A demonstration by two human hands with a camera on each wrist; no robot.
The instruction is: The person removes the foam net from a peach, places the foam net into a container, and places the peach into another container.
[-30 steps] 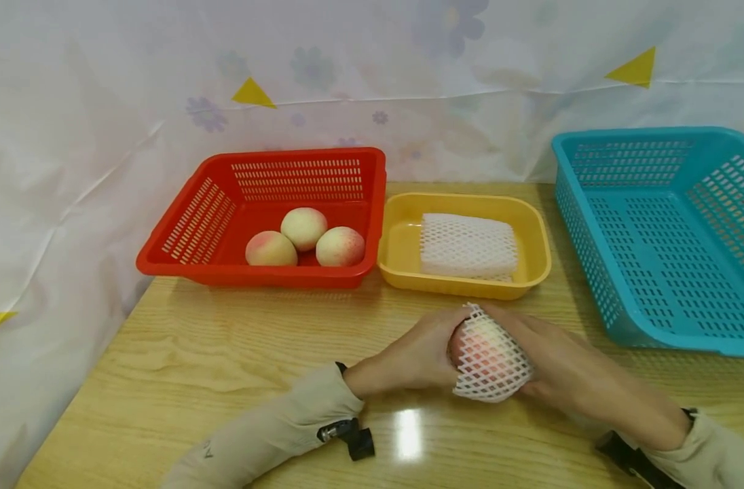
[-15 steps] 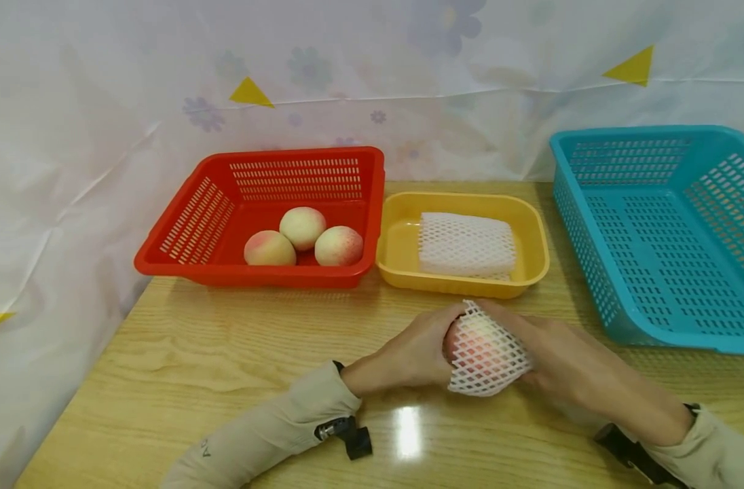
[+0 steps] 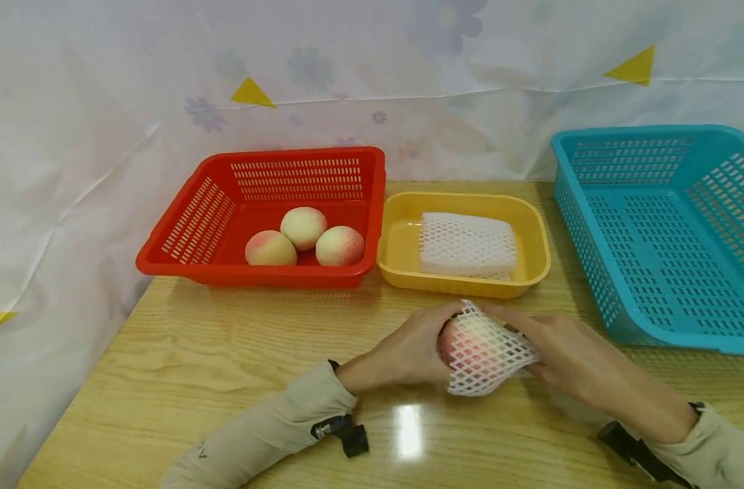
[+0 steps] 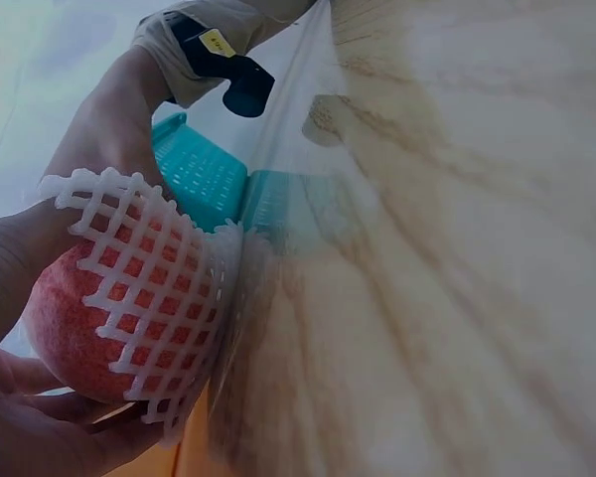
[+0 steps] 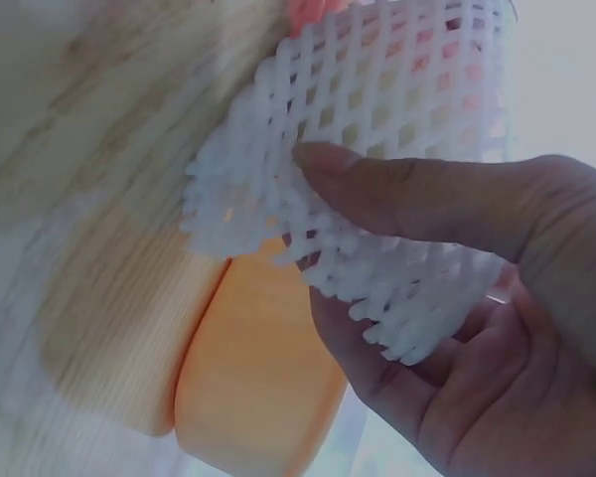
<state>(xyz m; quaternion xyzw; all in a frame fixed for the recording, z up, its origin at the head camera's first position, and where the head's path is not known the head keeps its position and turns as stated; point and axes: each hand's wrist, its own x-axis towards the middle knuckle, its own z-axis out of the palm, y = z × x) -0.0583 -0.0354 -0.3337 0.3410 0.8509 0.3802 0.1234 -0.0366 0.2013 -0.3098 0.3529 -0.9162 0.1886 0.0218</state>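
A pink and pale-yellow peach (image 3: 448,341) sits partly inside a white foam net sleeve (image 3: 483,370), held above the front of the table. My left hand (image 3: 405,352) grips the peach from the left; in the left wrist view its bare red end (image 4: 68,333) pokes out of the netting, between thumb and fingers. On the other side my right hand (image 3: 576,360) pinches the sleeve's loose end. The right wrist view has the thumb (image 5: 417,194) over the netting and the fingers beneath it, partly hidden.
A red basket (image 3: 286,275) at back left holds three peaches (image 3: 303,228). Beside it, a yellow tray (image 3: 402,251) contains flat white foam nets (image 3: 468,243). A blue basket (image 3: 628,299) stands at the right. Patterned cloth (image 3: 347,54) hangs behind the wooden table (image 3: 225,339).
My right hand has drawn back slightly to the right, and the sleeve's end now stretches out to a point there. My left hand and the peach have shifted a little left.
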